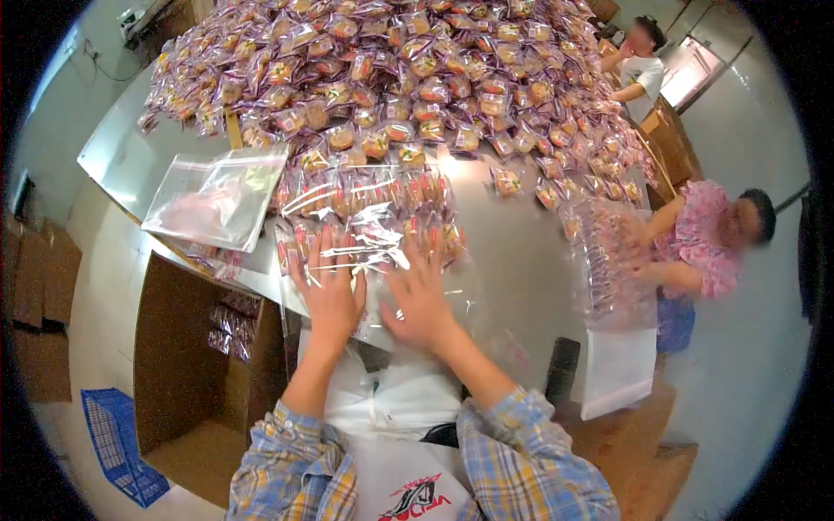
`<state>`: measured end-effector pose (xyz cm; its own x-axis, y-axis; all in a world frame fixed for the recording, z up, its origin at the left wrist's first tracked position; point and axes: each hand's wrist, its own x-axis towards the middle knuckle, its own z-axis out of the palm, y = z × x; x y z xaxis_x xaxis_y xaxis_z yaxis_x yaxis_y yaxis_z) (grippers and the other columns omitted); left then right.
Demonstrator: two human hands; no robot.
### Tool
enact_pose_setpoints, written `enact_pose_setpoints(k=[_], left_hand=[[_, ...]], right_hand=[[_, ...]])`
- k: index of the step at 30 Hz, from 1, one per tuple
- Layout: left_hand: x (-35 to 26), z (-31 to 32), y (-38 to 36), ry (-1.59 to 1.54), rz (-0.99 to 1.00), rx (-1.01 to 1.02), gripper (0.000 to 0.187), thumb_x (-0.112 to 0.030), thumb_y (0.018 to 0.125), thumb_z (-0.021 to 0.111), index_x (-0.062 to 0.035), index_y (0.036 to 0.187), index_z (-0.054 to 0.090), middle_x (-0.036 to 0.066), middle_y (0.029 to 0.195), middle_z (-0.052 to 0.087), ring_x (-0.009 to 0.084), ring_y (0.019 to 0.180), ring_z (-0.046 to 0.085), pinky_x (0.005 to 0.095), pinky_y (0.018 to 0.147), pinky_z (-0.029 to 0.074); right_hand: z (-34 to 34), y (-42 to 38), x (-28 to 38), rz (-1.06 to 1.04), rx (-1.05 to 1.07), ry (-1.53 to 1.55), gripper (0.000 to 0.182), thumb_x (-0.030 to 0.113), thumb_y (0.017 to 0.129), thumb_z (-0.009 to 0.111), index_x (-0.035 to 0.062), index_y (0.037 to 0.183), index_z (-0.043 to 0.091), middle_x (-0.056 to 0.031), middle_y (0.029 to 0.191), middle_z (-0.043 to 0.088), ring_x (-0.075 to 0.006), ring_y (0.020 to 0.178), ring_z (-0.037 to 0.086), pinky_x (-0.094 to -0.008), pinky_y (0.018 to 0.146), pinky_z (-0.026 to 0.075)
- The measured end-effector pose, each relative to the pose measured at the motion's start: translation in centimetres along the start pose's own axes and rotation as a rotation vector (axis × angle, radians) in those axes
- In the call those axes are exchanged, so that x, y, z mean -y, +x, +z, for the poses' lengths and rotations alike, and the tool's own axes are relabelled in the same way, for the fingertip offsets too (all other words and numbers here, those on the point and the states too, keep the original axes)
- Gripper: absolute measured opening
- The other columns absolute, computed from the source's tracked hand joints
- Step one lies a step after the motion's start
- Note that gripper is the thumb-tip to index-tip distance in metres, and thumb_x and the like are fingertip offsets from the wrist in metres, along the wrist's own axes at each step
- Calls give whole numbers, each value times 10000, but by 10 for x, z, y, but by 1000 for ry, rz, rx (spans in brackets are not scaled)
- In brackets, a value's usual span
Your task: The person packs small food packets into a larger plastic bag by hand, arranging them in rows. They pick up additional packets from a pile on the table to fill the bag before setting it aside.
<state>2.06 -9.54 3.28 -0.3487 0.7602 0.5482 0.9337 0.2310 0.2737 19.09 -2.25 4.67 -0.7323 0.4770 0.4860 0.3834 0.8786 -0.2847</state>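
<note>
A large clear plastic bag [369, 195] lies on the metal table, with rows of small wrapped snacks inside it. My left hand [330, 291] rests flat on the lower left part of this bag, fingers spread and pointing away from me. To its right, my right hand [420, 300] lies on the bag's lower middle, its fingers also apart. The bag's open end seems to lie toward me, partly under my hands. Just left of the filled bag is a stack of flat clear bags [217, 198]. Beyond it rises a big pile of wrapped snacks [391, 78].
An open cardboard box [187, 365] stands at the lower left, holding some packed snacks, near a blue crate [122, 443]. At the right, a person in pink [708, 239] handles another filled bag [608, 260]. Another person [641, 74] stands farther back beside cardboard boxes [671, 139].
</note>
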Motion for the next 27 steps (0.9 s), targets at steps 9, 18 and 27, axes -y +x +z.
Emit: enact_pose_setpoints(k=[9,18,27], left_hand=[[-36,15,-50,-322,325,412,553,-267,882,736,-115,1400,618,159,1539,514,358,1443,460,586,1197,308],[-44,6,-40,-184,415,631,573,-391,959,640,-124,1461,571,148,1574,490,347,1448,450,591,1213,275],[-64,11,-52,-276,308,672,558,-348,967,639,-106,1464,564,150,1574,486,352,1461,429,612,1208,265]], right_hand=[[-117,4,-151,407,-212,-92,607,216,858,786,36,1389,551,-216,1324,576,-374,1298,522,-442,1100,432],[-31,66,-302,733,83,-282,675,322,873,759,107,1470,530,-245,1388,561,-434,1189,620,-502,1044,489],[0,197,-278,157,-134,64,540,23,808,619,175,1322,690,-209,1390,592,-421,1203,621,-504,1018,525]])
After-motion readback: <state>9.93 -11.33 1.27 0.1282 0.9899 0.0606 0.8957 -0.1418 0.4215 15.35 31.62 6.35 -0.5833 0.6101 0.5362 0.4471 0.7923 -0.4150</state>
